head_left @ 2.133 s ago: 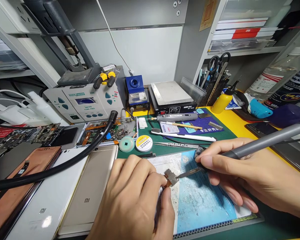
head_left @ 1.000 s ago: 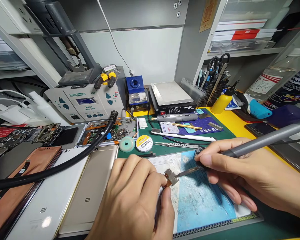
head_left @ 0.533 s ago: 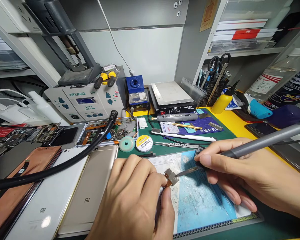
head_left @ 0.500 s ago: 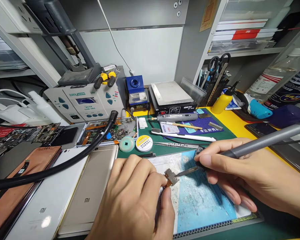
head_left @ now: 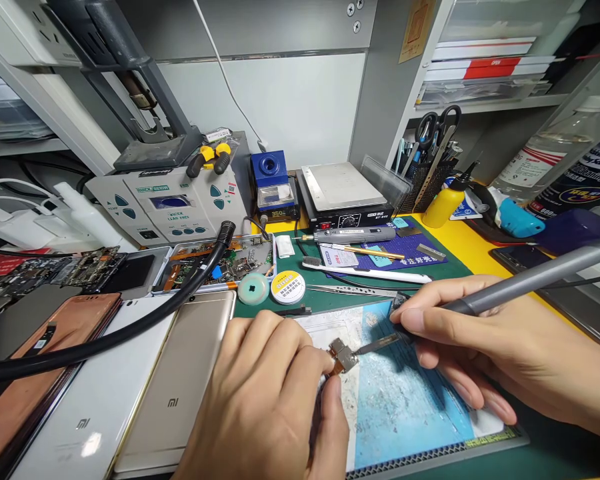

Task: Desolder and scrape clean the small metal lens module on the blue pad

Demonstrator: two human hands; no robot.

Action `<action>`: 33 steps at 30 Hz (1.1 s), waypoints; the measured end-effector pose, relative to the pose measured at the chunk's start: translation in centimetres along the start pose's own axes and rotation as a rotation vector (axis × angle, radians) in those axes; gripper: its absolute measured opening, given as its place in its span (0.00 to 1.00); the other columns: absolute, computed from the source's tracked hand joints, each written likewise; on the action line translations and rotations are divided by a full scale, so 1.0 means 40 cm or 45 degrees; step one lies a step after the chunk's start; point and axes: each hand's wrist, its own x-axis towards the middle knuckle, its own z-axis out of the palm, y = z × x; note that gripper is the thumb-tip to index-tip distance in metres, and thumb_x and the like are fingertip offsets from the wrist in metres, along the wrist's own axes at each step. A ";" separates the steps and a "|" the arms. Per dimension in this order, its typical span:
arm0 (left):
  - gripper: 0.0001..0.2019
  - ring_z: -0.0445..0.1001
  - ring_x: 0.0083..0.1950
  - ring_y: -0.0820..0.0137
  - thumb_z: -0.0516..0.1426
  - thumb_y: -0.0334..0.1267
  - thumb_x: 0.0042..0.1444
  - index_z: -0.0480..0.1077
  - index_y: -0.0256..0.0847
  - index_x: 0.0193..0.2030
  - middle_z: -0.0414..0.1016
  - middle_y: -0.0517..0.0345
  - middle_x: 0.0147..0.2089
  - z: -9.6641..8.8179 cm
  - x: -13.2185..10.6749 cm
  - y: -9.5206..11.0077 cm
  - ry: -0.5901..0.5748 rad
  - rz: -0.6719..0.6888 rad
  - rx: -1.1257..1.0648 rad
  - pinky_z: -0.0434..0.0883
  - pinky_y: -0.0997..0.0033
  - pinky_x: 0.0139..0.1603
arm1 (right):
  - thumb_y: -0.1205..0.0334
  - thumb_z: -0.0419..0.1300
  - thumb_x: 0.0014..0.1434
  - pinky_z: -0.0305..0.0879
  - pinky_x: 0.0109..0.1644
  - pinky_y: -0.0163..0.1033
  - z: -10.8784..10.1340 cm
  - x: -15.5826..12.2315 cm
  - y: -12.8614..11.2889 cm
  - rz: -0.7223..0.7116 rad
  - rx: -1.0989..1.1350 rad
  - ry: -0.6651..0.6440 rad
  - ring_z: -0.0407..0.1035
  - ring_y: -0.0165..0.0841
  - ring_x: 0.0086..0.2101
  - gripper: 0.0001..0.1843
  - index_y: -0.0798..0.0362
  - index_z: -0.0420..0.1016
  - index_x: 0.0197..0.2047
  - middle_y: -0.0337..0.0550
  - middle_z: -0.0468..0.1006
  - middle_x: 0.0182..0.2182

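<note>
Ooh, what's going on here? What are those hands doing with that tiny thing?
Someone's left hand is holding a small metal part at its edge with the fingers and thumb. The right hand grips a grey pen-shaped tool, with its thin tip right at the part's edge. They are working over a blue-and-white pad. Beyond it lie tweezers and a toothbrush, and a gold phone lies to the left.

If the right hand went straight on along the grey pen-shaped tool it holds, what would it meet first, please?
The tool in the right hand would likely first meet the small grey metal part held by the left hand; the two look close together, though depth leaves contact unclear.
</note>
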 end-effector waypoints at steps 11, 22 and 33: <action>0.06 0.67 0.40 0.61 0.58 0.28 0.65 0.73 0.42 0.38 0.73 0.56 0.36 0.002 0.001 -0.002 -0.011 -0.003 -0.007 0.59 0.56 0.41 | 0.55 0.76 0.55 0.63 0.12 0.26 -0.005 -0.001 0.007 -0.019 -0.030 0.006 0.66 0.27 0.10 0.14 0.54 0.80 0.28 0.39 0.77 0.14; 0.06 0.67 0.39 0.61 0.58 0.28 0.65 0.73 0.42 0.38 0.73 0.56 0.36 -0.003 0.000 0.000 -0.004 -0.006 0.004 0.60 0.56 0.41 | 0.56 0.76 0.53 0.61 0.11 0.25 0.004 0.004 0.003 -0.020 0.035 0.015 0.64 0.26 0.09 0.13 0.54 0.80 0.26 0.41 0.77 0.13; 0.06 0.67 0.39 0.62 0.58 0.28 0.66 0.73 0.42 0.39 0.73 0.56 0.36 -0.001 0.002 0.001 0.006 0.014 -0.006 0.59 0.56 0.42 | 0.54 0.75 0.55 0.61 0.11 0.25 0.001 0.006 0.007 -0.022 0.008 0.010 0.64 0.27 0.09 0.13 0.54 0.81 0.28 0.40 0.77 0.13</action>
